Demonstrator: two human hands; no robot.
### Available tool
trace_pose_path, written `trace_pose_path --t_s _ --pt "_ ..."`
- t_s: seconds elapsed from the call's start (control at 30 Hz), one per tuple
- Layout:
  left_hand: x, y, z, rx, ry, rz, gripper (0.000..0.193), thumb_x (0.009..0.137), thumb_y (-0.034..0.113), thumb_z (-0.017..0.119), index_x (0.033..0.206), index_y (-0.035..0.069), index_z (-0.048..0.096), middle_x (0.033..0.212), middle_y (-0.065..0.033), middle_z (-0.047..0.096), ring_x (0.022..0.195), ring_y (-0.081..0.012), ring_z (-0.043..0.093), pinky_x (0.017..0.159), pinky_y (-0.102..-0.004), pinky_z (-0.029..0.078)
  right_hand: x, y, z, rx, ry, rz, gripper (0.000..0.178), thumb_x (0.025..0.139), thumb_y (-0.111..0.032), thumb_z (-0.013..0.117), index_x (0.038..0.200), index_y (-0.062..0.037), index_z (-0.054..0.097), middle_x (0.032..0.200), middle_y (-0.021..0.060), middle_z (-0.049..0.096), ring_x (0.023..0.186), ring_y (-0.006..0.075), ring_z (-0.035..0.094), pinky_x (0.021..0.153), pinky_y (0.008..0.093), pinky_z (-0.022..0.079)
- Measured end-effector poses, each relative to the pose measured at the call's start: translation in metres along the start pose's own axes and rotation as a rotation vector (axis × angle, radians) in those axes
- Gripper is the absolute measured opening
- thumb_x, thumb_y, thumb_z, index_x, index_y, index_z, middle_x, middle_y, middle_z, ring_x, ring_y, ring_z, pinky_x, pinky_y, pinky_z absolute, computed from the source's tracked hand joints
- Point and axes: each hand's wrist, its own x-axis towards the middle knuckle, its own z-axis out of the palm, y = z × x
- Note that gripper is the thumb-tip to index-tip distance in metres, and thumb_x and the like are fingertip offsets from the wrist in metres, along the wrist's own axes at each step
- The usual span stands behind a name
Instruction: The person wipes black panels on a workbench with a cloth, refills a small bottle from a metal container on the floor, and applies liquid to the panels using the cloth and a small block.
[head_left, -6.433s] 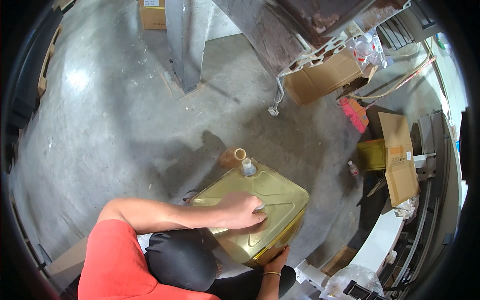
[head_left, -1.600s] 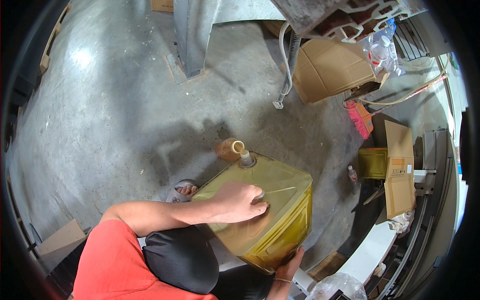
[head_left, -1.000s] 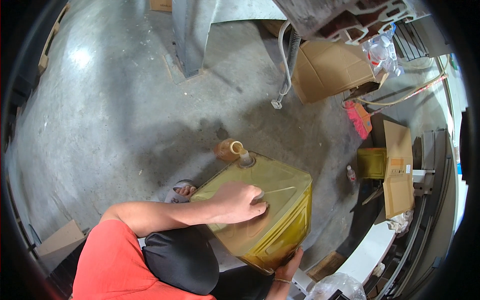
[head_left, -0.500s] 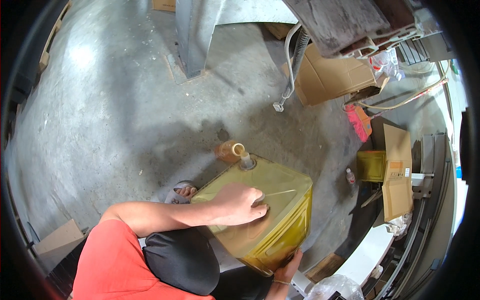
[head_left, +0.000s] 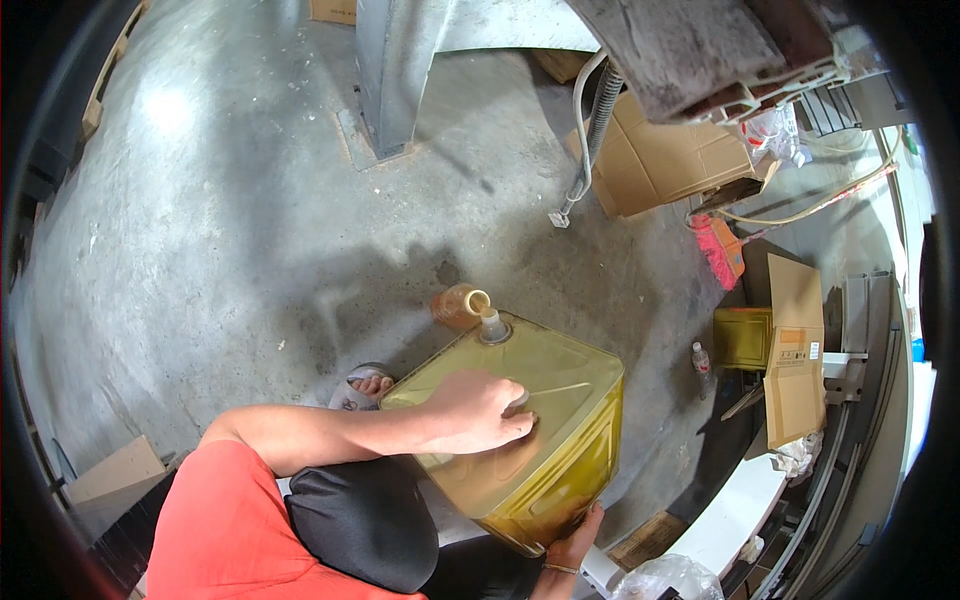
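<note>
A large square gold-yellow tin can [head_left: 566, 388] is tilted over the floor, its top face turned up toward me. My left hand [head_left: 478, 411] is closed round the handle on that face. My right hand [head_left: 577, 541] holds the can's lower near corner, with its fingers partly hidden beneath. At the far corner, a short pale spout [head_left: 492, 327] lies at the wide mouth of an amber-brown bottle [head_left: 455, 307] standing on the floor. Stream and fill level are too unclear to tell.
My sandalled foot [head_left: 364, 386] is just left of the can. To the right are a small plastic bottle [head_left: 701, 357], another yellow tin [head_left: 742, 336], an open carton [head_left: 797, 350] and a pink-bristled broom [head_left: 718, 250]. A grey metal post [head_left: 390, 85] stands ahead.
The view has shifted very slightly. Both hands keep their hold, and the tin can stays tilted with its spout at the bottle's mouth.
</note>
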Motion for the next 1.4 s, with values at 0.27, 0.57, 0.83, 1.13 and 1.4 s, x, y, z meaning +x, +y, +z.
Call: trace_pose_path --t_s 0.27,0.57,0.83,1.13,1.4 --pt "0.002 0.0 -0.001 0.027 -0.013 0.004 0.033 0.087 0.034 0.063 0.08 0.002 0.061 0.059 -0.0193 0.057 0.054 -0.0362 0.059 0.055 -0.0465 0.045 0.001 -0.003 0.004 -0.004 0.024 0.009 0.045 0.098 -0.04 0.043 0.121 -0.0054 0.058 0.119 0.0069 0.063 0.108 0.0222 0.059 0.096 0.0355 0.045" --pt "0.002 0.0 -0.003 0.007 -0.005 -0.003 0.034 0.087 0.033 0.063 0.078 0.001 0.06 0.059 -0.0195 0.057 0.055 -0.0367 0.059 0.056 -0.0467 0.044 -0.001 -0.004 0.007 0.007 0.028 0.021 0.045 0.098 -0.039 0.041 0.121 -0.0046 0.059 0.118 0.0071 0.064 0.108 0.0222 0.059 0.095 0.0351 0.046" --pt "0.001 0.0 -0.003 0.021 -0.017 -0.017 0.034 0.087 0.035 0.062 0.079 0.002 0.061 0.061 -0.0193 0.059 0.058 -0.0368 0.062 0.057 -0.0468 0.046 -0.001 -0.003 0.005 0.018 0.04 0.015 0.043 0.098 -0.038 0.041 0.119 -0.0053 0.06 0.115 0.0058 0.066 0.105 0.0213 0.061 0.094 0.0343 0.046" --pt "0.001 -0.001 -0.002 0.012 0.0 -0.016 0.032 0.086 0.034 0.062 0.08 0.002 0.062 0.062 -0.0197 0.06 0.059 -0.0371 0.062 0.058 -0.0469 0.046 -0.004 -0.004 0.009 0.027 0.009 0.023 0.044 0.098 -0.039 0.041 0.118 -0.0051 0.061 0.113 0.0055 0.066 0.102 0.0211 0.062 0.092 0.0338 0.047" --pt "0.001 -0.003 -0.002 0.002 0.011 0.01 0.033 0.085 0.033 0.063 0.076 0.001 0.061 0.059 -0.0197 0.058 0.056 -0.0379 0.06 0.056 -0.0465 0.046 -0.002 -0.004 0.005 -0.005 0.034 0.001 0.045 0.098 -0.04 0.041 0.119 -0.0046 0.061 0.113 0.0065 0.066 0.102 0.0213 0.062 0.093 0.0337 0.047"
